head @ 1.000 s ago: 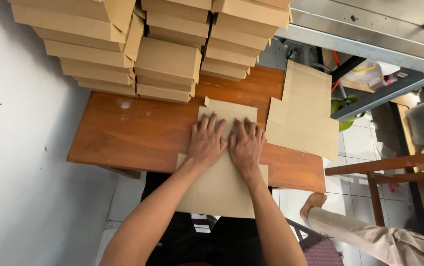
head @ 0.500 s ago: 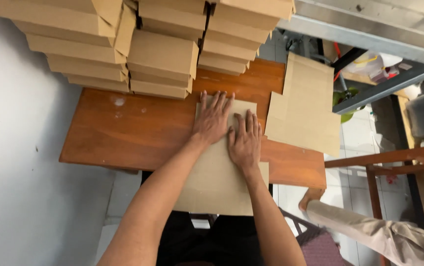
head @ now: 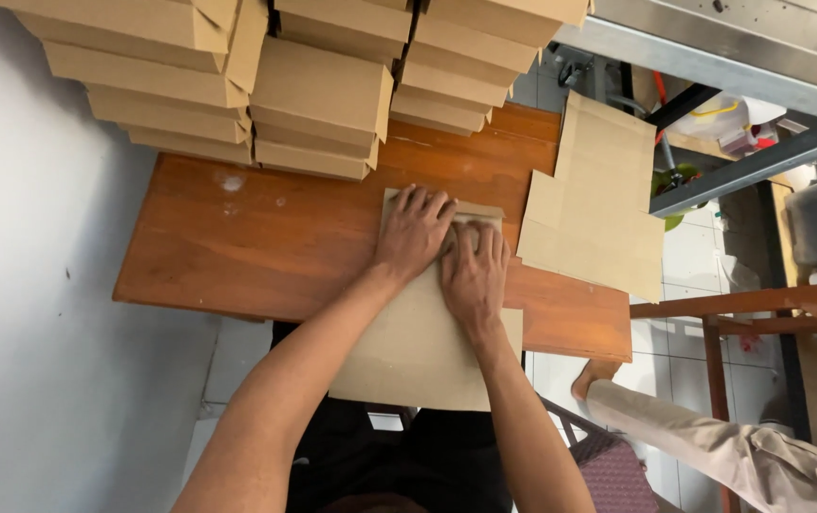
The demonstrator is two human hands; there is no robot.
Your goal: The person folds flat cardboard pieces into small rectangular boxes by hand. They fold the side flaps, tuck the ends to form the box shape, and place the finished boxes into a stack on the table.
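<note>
**Bare arms, dark clothes**

Both forearms are bare, with no sleeves, watch or rings showing. The left hand [head: 415,231] and right hand [head: 474,274] wear no gloves. Below them the person wears dark, nearly black clothing.

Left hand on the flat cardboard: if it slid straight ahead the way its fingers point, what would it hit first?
Probably the stacked cardboard boxes; from the left hand, only bare wooden table seems between.

The support is a reddish-brown wooden table [head: 266,247]. Stacks of folded cardboard boxes [head: 318,95] occupy its far edge. A flat cardboard sheet [head: 418,332] lies at the near edge, overhanging it. A pile of flat cardboard blanks [head: 598,204] rests at the right end, overhanging that side.
</note>
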